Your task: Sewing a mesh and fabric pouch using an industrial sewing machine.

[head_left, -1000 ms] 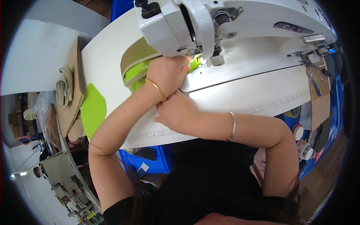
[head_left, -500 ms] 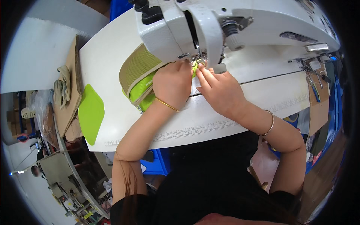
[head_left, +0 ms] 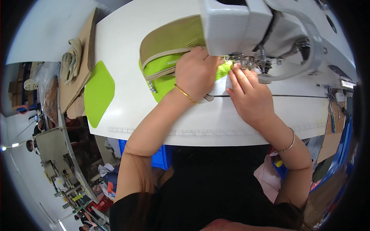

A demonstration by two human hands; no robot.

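Left hand (head_left: 196, 75) flat, fingers curled down on the lime-green mesh pouch (head_left: 169, 54), pinning it to the white table (head_left: 123, 46) at the sewing machine (head_left: 269, 34) foot. Right hand (head_left: 248, 94) pinches the pouch's edge just beside the needle. Loose green fabric piece (head_left: 99, 92) lies well apart, left.

No packages, labels, signs, screens

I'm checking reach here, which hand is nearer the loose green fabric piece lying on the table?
Left. The left hand rests on the pouch, nearer the loose green piece; the right hand is farther away, at the machine's needle.
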